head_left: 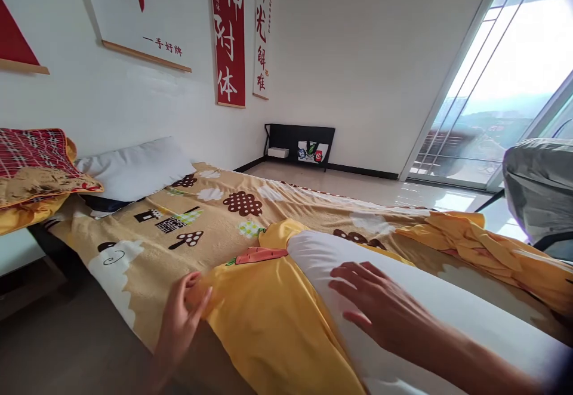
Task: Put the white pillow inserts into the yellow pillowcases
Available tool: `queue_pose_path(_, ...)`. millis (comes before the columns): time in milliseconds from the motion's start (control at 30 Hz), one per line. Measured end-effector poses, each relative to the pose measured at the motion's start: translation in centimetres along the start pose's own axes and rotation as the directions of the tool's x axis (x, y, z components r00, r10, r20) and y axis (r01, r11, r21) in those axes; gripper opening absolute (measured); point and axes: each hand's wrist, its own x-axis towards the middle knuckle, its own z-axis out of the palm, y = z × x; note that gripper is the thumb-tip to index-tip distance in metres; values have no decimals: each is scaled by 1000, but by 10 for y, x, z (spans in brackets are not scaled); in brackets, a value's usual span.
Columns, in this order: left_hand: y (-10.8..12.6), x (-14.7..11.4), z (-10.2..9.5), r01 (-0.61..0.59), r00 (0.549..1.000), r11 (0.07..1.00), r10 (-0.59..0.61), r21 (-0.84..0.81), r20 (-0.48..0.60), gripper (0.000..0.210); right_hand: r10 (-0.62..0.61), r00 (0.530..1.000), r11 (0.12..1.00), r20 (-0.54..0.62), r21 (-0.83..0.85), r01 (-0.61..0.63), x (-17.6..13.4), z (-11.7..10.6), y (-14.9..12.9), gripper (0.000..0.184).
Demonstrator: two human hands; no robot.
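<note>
A yellow pillowcase [264,305] with a carrot print lies across the near side of the bed. Its left corner is pinched between the thumb and fingers of my left hand [181,311]. Partly inside the case's opening sits a white pillow [425,299], stretching toward the lower right. My right hand [373,296] is over the pillow with its fingers spread; whether it presses on the surface is hard to tell. Beneath everything is a tan patterned bedsheet [215,228].
A bare white pillow [138,165] and a red plaid pillow [36,162] lie at the bed's left end. Crumpled yellow fabric [487,246] rests on the right. Beyond the bed stand a low black shelf [304,135] and a grey covered item [541,186] by the window.
</note>
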Motion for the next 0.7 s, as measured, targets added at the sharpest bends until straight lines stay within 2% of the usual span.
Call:
queue_pose_path(33, 0, -15, 4, -124, 983, 988, 135, 89, -125, 37, -83, 995, 996, 47, -19, 84, 2, 3, 8, 52)
queue_pose_path(67, 2, -31, 11, -231, 953, 959, 256, 164, -159, 30, -141, 983, 990, 114, -8, 143, 3, 8, 15, 68)
queue_pose_path(100, 4, -47, 21, -324, 932, 923, 348, 206, -96, 25, -176, 969, 984, 173, 16, 176, 5, 13, 22, 80)
queue_pose_path(167, 12, -70, 47, -464, 885, 840, 454, 280, 104, 31, -205, 952, 979, 227, 37, 202, 6, 24, 30, 88)
queue_pose_path(200, 16, -78, 62, -501, 866, 802, 462, 326, 194, 38, -210, 951, 978, 227, 31, 209, 7, 28, 32, 86)
queue_pose_path(267, 24, -83, 89, -509, 859, 750, 412, 422, 305, 44, -221, 951, 974, 216, 10, 225, 6, 34, 31, 79)
queue_pose_path(367, 29, -79, 114, -510, 853, 723, 360, 465, 377, 31, -262, 938, 963, 225, 2, 269, 4, 33, 25, 70)
queue_pose_path(467, 34, -73, 114, -570, 808, 716, 401, 403, 431, 30, -303, 921, 949, 245, -11, 315, 8, 31, 20, 62)
queue_pose_path(600, 54, -69, 102, -512, 827, 795, 353, 325, 437, 31, -381, 899, 911, 218, -75, 405, 16, 41, 21, 61)
queue_pose_path(700, 78, -69, 104, -511, 827, 820, 386, 259, 410, 32, -447, 882, 873, 151, -142, 467, 19, 50, 23, 60)
